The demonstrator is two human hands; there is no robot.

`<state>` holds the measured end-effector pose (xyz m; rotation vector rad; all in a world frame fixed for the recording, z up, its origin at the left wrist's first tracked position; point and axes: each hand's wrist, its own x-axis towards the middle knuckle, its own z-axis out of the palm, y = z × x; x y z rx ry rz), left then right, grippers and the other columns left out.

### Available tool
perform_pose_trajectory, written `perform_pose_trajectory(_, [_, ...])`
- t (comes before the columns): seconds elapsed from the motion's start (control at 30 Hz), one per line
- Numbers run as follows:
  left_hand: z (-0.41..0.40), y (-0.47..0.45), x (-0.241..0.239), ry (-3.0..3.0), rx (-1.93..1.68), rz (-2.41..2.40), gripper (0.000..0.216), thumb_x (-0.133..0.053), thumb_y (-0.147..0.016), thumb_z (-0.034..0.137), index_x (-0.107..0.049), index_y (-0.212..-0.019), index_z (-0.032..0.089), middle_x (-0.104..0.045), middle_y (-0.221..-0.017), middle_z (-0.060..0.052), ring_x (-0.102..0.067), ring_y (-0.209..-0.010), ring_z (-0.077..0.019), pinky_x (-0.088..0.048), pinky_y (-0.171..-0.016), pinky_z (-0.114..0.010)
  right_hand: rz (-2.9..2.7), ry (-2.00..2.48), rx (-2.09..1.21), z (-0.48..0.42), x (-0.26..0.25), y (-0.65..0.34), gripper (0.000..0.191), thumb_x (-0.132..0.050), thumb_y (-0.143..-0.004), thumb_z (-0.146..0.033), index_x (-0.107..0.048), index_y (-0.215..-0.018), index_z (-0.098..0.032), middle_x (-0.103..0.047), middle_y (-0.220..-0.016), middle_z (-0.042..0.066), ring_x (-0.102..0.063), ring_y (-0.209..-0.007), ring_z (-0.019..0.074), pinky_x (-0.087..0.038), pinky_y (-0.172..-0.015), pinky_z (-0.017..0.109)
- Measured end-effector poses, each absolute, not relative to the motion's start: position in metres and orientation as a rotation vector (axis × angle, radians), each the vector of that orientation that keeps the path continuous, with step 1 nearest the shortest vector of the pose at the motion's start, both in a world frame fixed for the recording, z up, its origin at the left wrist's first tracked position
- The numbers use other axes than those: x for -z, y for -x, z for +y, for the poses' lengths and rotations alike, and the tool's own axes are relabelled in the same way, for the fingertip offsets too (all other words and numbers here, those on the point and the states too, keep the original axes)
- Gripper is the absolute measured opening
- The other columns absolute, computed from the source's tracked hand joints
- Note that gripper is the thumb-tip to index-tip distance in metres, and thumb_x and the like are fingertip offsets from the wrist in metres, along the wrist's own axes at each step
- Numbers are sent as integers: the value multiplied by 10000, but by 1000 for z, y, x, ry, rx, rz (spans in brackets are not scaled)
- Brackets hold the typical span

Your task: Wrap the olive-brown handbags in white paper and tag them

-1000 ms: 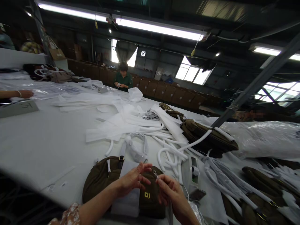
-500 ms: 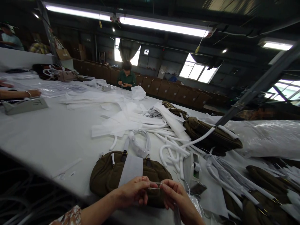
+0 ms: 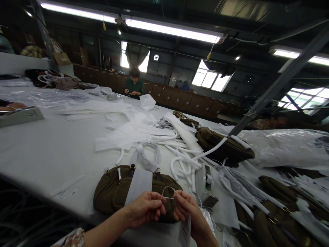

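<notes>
My left hand point(image 3: 145, 208) and my right hand point(image 3: 191, 212) are close together over the front of an olive-brown handbag point(image 3: 110, 192). Between their fingertips a thin white string point(image 3: 164, 188) forms a small loop, and each hand pinches one part of it. Below my right hand hangs a pale tag point(image 3: 184, 233) with faint print, partly covered by the palm. A strip of white paper point(image 3: 140, 183) lies over the bag's front. Its handles point(image 3: 151, 159), wrapped in clear film, stand up behind.
White foam tubes point(image 3: 185, 168) and white sheets point(image 3: 120, 137) lie beyond the bag. A small grey device point(image 3: 205, 185) stands right. More brown bags point(image 3: 223, 147) are piled there, near a slanted metal post point(image 3: 257, 106). Across the table works a person in green point(image 3: 135, 85).
The string between my hands now bows upward into an open loop, where it was drawn nearly flat. The tag under my right hand shows more. The view has shifted slightly.
</notes>
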<state>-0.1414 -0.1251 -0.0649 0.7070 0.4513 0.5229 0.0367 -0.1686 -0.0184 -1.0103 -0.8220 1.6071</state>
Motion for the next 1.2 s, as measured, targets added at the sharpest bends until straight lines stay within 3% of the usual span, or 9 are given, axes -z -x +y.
perform_pose_trajectory(0.17, [-109,146,68,-1098,-506,680,372,-649,-721,489,-590,-825,138,-657,-660,-43,-564,-490,-110,-417,-485,-220,-1179,1343,-1339,-176,29,-62,284,-686,-770,-453,-642,-786,-173,-517,-517,-51,-475,-474,92,-426,-530,232])
perform_pose_trajectory(0.27, [-100,149,69,-1210,-494,748,318,-640,-695,458,-581,-754,151,-625,-585,-13,-549,-457,-122,-397,-458,-226,-1493,1653,-943,-184,31,-81,222,-714,-727,-401,-727,-822,-201,-711,-829,56,-638,-823,230,-482,-810,357])
perform_pose_trajectory(0.4, [-100,151,63,-1345,-468,782,193,-607,-698,354,-595,-695,161,-594,-530,16,-537,-449,-128,-395,-463,-231,-1497,1588,-687,-181,24,-60,394,-673,-773,-386,-677,-1140,-241,-623,-1253,77,-525,-1200,280,-340,-1071,421])
perform_pose_trajectory(0.5, [-98,157,55,-1409,-487,803,171,-580,-714,326,-599,-667,163,-604,-541,15,-546,-469,-127,-407,-484,-228,-1558,1430,-909,-165,26,-19,462,-612,-836,-415,-597,-1259,-228,-660,-1186,85,-624,-1049,255,-472,-932,371])
perform_pose_trajectory(0.57, [-93,166,52,-1422,-509,847,188,-557,-725,336,-603,-683,158,-615,-556,7,-554,-470,-130,-418,-484,-230,-1566,1431,-956,-154,34,4,393,-607,-835,-443,-675,-1136,-200,-723,-995,91,-670,-867,248,-517,-788,337])
perform_pose_trajectory(0.67, [-85,181,52,-1427,-530,932,236,-514,-740,355,-616,-755,142,-650,-602,-23,-581,-478,-144,-429,-472,-236,-1606,1499,-833,-140,47,21,278,-622,-813,-443,-750,-845,-198,-725,-795,79,-652,-714,228,-489,-682,303])
perform_pose_trajectory(0.8, [-79,201,56,-1486,-524,1013,292,-479,-766,384,-624,-799,133,-683,-655,-52,-613,-527,-163,-440,-489,-243,-1666,1534,-741,-127,48,30,263,-598,-815,-423,-742,-770,-207,-698,-713,57,-620,-655,202,-442,-633,279])
perform_pose_trajectory(1.0, [-23,251,64,-1718,-637,1374,337,-439,-856,424,-631,-916,154,-671,-962,-120,-583,-995,-267,-399,-909,-390,-1614,1652,-754,-104,35,42,299,-548,-791,-437,-666,-674,-188,-647,-640,30,-577,-612,179,-418,-582,255])
perform_pose_trajectory(1.2, [52,253,99,-1773,-446,1542,314,-743,-669,446,-633,-701,153,-647,-918,-143,-486,-1122,-380,-337,-960,-515,-1589,1690,-845,-60,46,62,306,-513,-779,-441,-651,-708,-177,-583,-567,3,-508,-484,144,-368,-470,240])
